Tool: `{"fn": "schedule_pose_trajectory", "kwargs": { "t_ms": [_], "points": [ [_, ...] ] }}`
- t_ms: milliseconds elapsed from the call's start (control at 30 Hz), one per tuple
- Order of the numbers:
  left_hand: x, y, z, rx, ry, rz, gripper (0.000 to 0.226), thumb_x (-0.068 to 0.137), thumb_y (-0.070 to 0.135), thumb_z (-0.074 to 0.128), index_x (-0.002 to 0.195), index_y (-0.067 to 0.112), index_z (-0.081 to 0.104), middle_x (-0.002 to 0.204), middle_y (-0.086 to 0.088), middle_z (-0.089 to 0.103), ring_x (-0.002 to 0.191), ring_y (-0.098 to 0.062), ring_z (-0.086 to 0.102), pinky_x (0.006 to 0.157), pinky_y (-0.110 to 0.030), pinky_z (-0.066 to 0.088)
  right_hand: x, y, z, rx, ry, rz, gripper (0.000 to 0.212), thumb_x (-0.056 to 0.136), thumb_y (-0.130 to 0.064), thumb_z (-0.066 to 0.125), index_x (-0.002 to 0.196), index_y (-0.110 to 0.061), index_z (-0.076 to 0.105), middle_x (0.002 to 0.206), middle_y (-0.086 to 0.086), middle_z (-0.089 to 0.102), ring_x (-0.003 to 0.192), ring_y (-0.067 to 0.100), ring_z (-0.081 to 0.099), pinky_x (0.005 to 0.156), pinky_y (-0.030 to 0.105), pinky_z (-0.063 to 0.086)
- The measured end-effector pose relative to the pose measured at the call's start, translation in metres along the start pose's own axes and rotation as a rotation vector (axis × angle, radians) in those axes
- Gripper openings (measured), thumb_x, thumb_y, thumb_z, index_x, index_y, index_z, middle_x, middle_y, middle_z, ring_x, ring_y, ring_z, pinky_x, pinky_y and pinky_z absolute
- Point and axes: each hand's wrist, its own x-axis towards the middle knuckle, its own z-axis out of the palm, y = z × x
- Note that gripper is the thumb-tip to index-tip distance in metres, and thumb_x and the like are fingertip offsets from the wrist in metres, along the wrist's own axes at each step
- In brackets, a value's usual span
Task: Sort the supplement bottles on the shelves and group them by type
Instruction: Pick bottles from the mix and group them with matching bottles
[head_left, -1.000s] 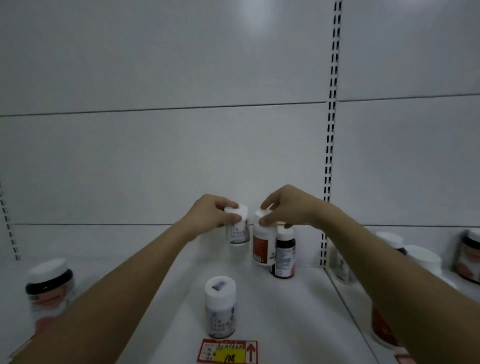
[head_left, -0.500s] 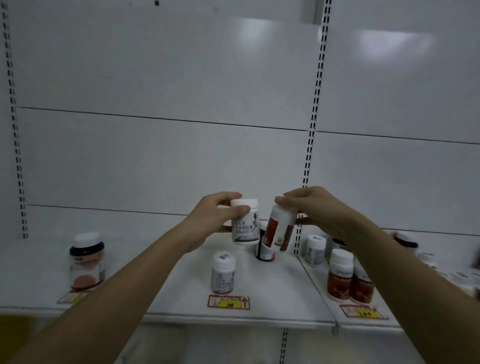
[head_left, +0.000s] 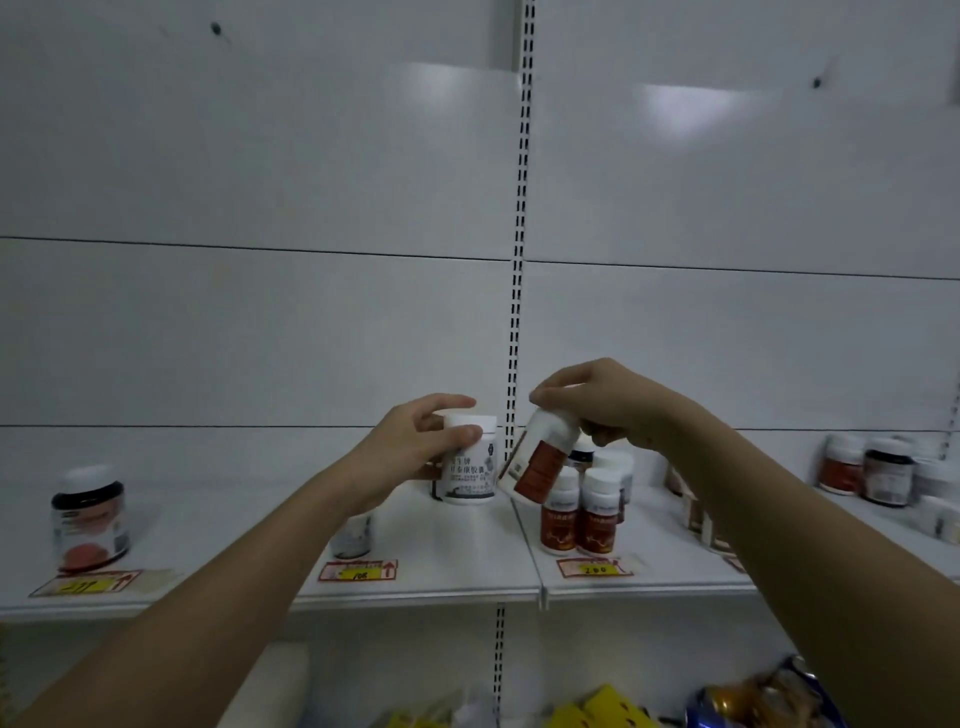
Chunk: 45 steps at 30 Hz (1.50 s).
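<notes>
Left hand (head_left: 415, 447) grips a white bottle (head_left: 467, 470) near its cap, thumb in front and fingers behind, and holds it upright just above the shelf (head_left: 447, 566), a little left of the slotted post (head_left: 515, 312). Farther left on the same shelf stands a dark jar (head_left: 89, 519) with a white lid, well apart, and a small bottle (head_left: 353, 535) is partly hidden behind the left forearm, near a red and yellow price tag (head_left: 358, 570). To the right of the post, the right hand (head_left: 602, 402) pinches the cap of a red-label bottle (head_left: 540, 462) and holds it tilted, its bottom pointing down and left, just above two standing bottles (head_left: 582, 514) with the same red label. I think this bottle belongs with those two. Such plastic bottles are probably light and stiff, but smooth, so a hold only at the cap can slip or let the bottle swing; a grip around the body seems safer. More jars (head_left: 867, 473) stand far right, blurred.
</notes>
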Motion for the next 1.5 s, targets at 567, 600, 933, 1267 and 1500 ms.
{"fn": "schedule_pose_trajectory", "kwargs": {
  "t_ms": [567, 600, 933, 1267, 1500],
  "points": [
    [0.022, 0.029, 0.146, 0.112, 0.092, -0.042, 0.024, 0.095, 0.026, 0.06, 0.118, 0.03, 0.067, 0.109, 0.002, 0.072, 0.1, -0.018, 0.069, 0.082, -0.034, 0.058, -0.017, 0.101, -0.129, -0.152, 0.056, -0.045, 0.027, 0.084, -0.03, 0.072, 0.099, -0.008, 0.068, 0.085, 0.007, 0.069, 0.066, 0.019, 0.068, 0.051, 0.024, 0.054],
    [0.023, 0.029, 0.149, 0.129, 0.093, -0.047, 0.024, 0.094, 0.026, 0.06, 0.117, 0.031, 0.067, 0.109, 0.002, 0.072, 0.1, -0.018, 0.069, 0.085, -0.036, 0.058, -0.016, 0.104, -0.13, -0.214, 0.104, -0.075, 0.026, 0.084, -0.033, 0.069, 0.099, -0.012, 0.067, 0.082, 0.003, 0.068, 0.07, 0.022, 0.07, 0.054, 0.027, 0.056],
    [0.027, 0.021, 0.142, 0.17, 0.164, -0.066, 0.023, 0.094, 0.027, 0.061, 0.115, 0.032, 0.068, 0.107, 0.002, 0.073, 0.1, -0.02, 0.069, 0.088, -0.04, 0.058, -0.001, 0.124, -0.14, -0.096, -0.036, -0.033, 0.02, 0.096, -0.026, 0.057, 0.111, -0.014, 0.065, 0.089, 0.004, 0.061, 0.066, 0.018, 0.063, 0.042, 0.02, 0.047],
    [0.059, -0.015, 0.109, 0.135, 0.179, -0.065, 0.023, 0.094, 0.023, 0.06, 0.115, 0.03, 0.068, 0.109, 0.001, 0.072, 0.1, -0.018, 0.069, 0.082, -0.034, 0.06, 0.048, 0.128, -0.126, -0.007, -0.2, 0.111, 0.035, 0.091, -0.012, 0.066, 0.123, 0.0, 0.061, 0.099, 0.012, 0.065, 0.072, 0.021, 0.074, 0.055, 0.023, 0.058],
    [0.11, -0.024, 0.066, 0.104, 0.145, -0.02, 0.023, 0.094, 0.022, 0.061, 0.113, 0.032, 0.068, 0.107, 0.005, 0.073, 0.094, -0.009, 0.071, 0.073, -0.023, 0.056, 0.104, 0.1, -0.129, -0.172, -0.034, 0.012, 0.036, 0.086, -0.029, 0.073, 0.1, 0.004, 0.07, 0.084, 0.015, 0.074, 0.062, 0.021, 0.074, 0.051, 0.024, 0.058]
  ]
}}
